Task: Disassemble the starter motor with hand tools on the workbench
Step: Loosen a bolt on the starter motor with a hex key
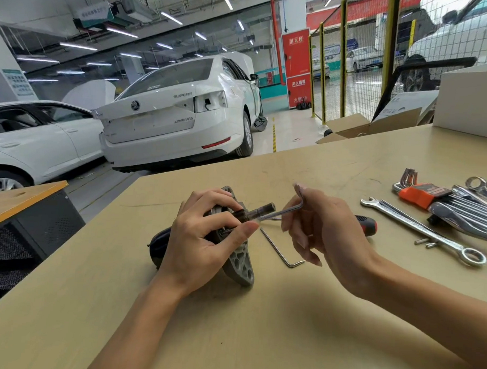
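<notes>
The starter motor (241, 263) lies on its side on the tan workbench (259, 323), its grey flange facing right and its dark body pointing left. My left hand (204, 238) grips the flange end, thumb and fingers curled round it. A short shaft (259, 211) sticks out to the right. My right hand (326, 228) pinches an L-shaped hex key (288, 209), whose long end reaches toward the motor's face near my left fingertips. Its exact seat is hidden by my fingers.
A second hex key (281, 249) lies on the bench just right of the motor. A red-and-black screwdriver handle (368, 224) shows behind my right hand. Farther right lie a combination spanner (423, 229), an orange hex key set (418, 193) and more wrenches (473, 209). Two small screws (425, 241) lie by the spanner.
</notes>
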